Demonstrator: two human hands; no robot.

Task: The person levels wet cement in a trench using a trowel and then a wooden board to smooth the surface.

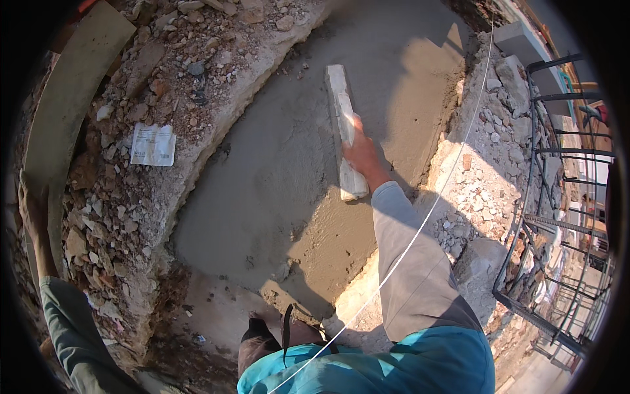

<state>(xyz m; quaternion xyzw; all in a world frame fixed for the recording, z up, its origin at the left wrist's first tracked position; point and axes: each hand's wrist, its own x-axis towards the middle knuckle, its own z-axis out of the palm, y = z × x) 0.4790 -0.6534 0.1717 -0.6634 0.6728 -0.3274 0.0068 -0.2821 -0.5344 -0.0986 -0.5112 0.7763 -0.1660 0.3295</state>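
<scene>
My right hand (363, 156) is closed around the middle of a long, pale, cement-smeared hand float (340, 111). The float lies on a bed of wet grey concrete (262, 171) in a trench, its length running away from me. Smooth concrete surrounds it, with rougher patches nearer my body. At the far left, my left hand (34, 209) rests against a long grey board (72, 92) that appears curved near the picture's rim. Its fingers look stretched along the board and the thumb is apart; part of the hand is dim.
Rubble (125, 217) banks the left side, with a white printed paper packet (153, 145) on it. A taut white string (453, 167) crosses over my right forearm. Rebar cages (571, 151) stand at the right beside broken stones (482, 197). Pale blocks (522, 43) lie at the far right.
</scene>
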